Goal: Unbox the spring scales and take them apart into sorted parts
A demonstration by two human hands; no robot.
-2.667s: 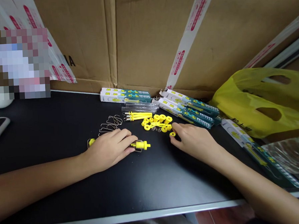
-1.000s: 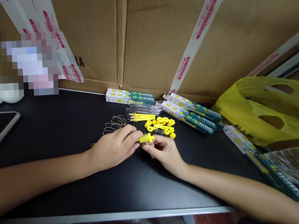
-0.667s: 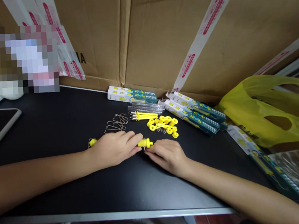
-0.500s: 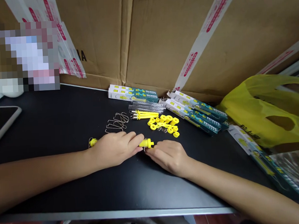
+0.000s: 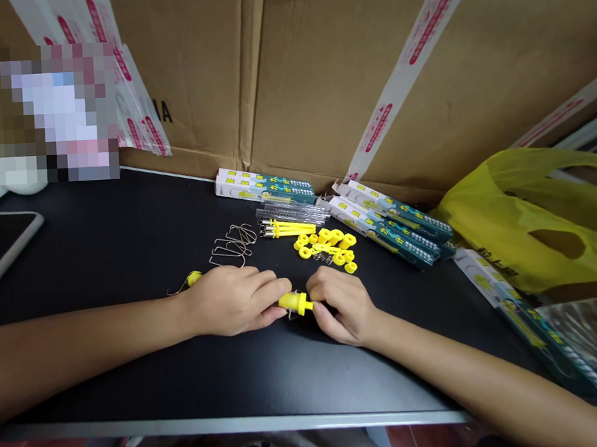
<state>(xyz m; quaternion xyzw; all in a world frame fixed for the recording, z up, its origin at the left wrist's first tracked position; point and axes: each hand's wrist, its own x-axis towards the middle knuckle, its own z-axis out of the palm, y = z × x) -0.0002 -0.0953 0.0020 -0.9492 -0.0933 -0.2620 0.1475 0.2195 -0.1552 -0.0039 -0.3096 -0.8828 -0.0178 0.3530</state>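
My left hand is wrapped around a spring scale. Its yellow capped end sticks out past the thumb, with a bit of metal wire around the cap. At the other end, a yellow cap with a thin hook shows beyond my wrist; the tube between is hidden in the palm. My right hand is closed, thumb and forefinger pinching at the narrow yellow tip. Behind my hands lie bent metal hooks, yellow rods with metal ends, yellow caps and rings, small springs and clear tubes.
Printed boxes lie at the back, with more boxes to their right and another box at far right. A yellow plastic bag stands there too. A phone-like device lies left. Cardboard rises behind the black table.
The spring scale's right end has moved slightly down and right. My right hand has shifted up, its fingers now at the tip rather than under it. The left-end hook has swung outward.
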